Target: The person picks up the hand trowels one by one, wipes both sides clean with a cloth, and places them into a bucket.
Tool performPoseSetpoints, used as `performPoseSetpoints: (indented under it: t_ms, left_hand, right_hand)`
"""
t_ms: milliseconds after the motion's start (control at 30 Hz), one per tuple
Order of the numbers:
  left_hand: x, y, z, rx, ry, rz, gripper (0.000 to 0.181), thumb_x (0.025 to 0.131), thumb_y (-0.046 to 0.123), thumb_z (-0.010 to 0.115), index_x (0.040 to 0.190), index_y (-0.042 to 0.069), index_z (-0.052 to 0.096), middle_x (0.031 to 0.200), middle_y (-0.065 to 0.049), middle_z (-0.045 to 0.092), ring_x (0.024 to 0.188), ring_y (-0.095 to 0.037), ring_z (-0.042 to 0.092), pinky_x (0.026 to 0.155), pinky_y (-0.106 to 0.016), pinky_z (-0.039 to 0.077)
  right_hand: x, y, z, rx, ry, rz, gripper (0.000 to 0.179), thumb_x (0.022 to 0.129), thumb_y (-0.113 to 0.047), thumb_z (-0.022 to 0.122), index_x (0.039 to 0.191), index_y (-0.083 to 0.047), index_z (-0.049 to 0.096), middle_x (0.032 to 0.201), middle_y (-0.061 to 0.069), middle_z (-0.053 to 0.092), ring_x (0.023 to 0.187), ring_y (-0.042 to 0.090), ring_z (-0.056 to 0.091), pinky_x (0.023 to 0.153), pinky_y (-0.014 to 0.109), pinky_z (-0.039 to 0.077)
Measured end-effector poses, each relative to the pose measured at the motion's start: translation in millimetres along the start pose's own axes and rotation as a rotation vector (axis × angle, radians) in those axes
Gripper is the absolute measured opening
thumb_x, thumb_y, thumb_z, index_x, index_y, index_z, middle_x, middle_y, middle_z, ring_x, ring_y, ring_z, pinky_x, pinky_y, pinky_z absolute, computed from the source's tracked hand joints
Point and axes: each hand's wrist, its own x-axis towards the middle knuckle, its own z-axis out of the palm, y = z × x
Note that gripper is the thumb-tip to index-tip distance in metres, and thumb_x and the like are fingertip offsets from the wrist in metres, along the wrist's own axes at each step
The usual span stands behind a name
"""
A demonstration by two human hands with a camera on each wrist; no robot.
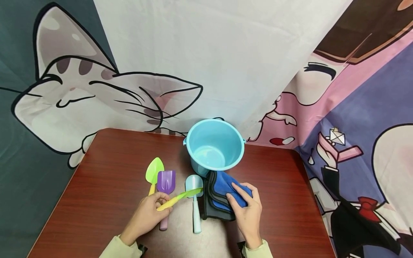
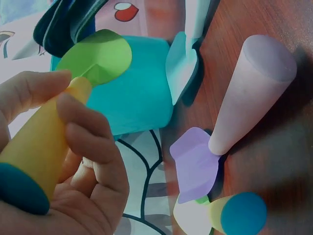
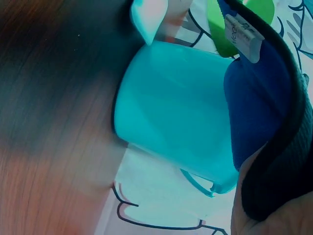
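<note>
My left hand (image 1: pixel 145 216) pinches a small toy trowel by its yellow handle (image 2: pixel 36 142). The trowel's green blade (image 1: pixel 192 192) points right and, in the head view, overlaps a light-blue toy shovel (image 1: pixel 196 216) on the table. With thumb and fingers my right hand (image 1: pixel 251 216) grips a folded piece of blue fabric with black edging (image 1: pixel 222 186); a white tag (image 3: pixel 243 38) shows on it in the right wrist view. Beneath my left hand lies a purple toy shovel (image 1: pixel 166 182). Beside that rests another green trowel (image 1: pixel 155 171) with a yellow handle.
A light-blue bucket (image 1: pixel 196 152) stands upright at the table's back edge, just behind the fabric. The reddish-brown wooden table (image 1: pixel 106 193) ends against a cartoon-printed cloth (image 1: pixel 206 53) at the back.
</note>
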Motion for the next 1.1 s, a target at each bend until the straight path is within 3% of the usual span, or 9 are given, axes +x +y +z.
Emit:
performPoseSetpoints:
  t_ms: [200,367,667,833,967,1100]
  left_hand:
    - [1.2,-1.1,5.0,0.037,0.057,0.057,0.026,0.079,0.015,0.084,0.104,0.008,0.079,0.090,0.008,0.068,0.080,-0.007,0.061,0.071,-0.026,0.049]
    - [0.8,-1.2,7.6,0.053,0.064,0.067,0.023,0.081,0.015,0.082,0.104,0.013,0.080,0.092,0.008,0.068,0.080,-0.007,0.057,0.069,-0.026,0.047]
    - [1.1,-0.5,13.2,0.123,0.087,0.107,0.029,0.073,0.008,0.077,0.102,0.011,0.080,0.092,0.005,0.071,0.071,-0.006,0.053,0.062,-0.024,0.043]
    - [1.1,0.5,17.6,0.171,0.071,0.136,0.029,0.076,0.009,0.079,0.106,0.011,0.078,0.099,0.004,0.070,0.066,-0.006,0.047,0.058,-0.025,0.039]
    - [-0.1,1.9,20.2,0.166,0.070,0.148,0.029,0.078,0.009,0.082,0.106,0.014,0.077,0.099,0.007,0.069,0.072,-0.006,0.053,0.065,-0.027,0.045]
    - [-0.2,2.0,22.6,0.180,0.084,0.164,0.030,0.078,0.010,0.084,0.107,0.012,0.076,0.103,0.005,0.069,0.084,-0.009,0.059,0.075,-0.031,0.049]
  right_hand:
    - [-0.3,-4.3,-0.4,0.068,-0.008,0.008,0.037,0.079,-0.012,0.087,0.114,-0.018,0.078,0.122,0.005,0.062,0.115,0.020,0.056,0.098,0.020,0.038]
    - [-0.7,-11.4,1.1,0.103,-0.020,0.017,0.038,0.076,-0.006,0.087,0.112,-0.013,0.078,0.122,0.007,0.062,0.114,0.021,0.056,0.098,0.017,0.038]
    - [3.2,-48.1,-1.1,0.138,-0.071,0.042,0.034,0.076,0.003,0.084,0.109,-0.001,0.077,0.117,0.017,0.062,0.111,0.029,0.058,0.097,0.015,0.038]
    - [-1.4,-38.2,7.4,0.149,-0.112,0.053,0.035,0.077,-0.004,0.086,0.111,-0.008,0.078,0.120,0.010,0.062,0.115,0.024,0.057,0.099,0.017,0.038]
    - [-5.3,-26.4,17.4,0.151,-0.157,0.035,0.035,0.078,-0.014,0.087,0.112,-0.018,0.078,0.121,0.000,0.062,0.117,0.019,0.056,0.100,0.021,0.039]
    - [-6.4,-28.5,24.9,0.183,-0.198,0.026,0.034,0.080,-0.018,0.087,0.112,-0.020,0.079,0.121,-0.002,0.062,0.116,0.019,0.057,0.100,0.024,0.040]
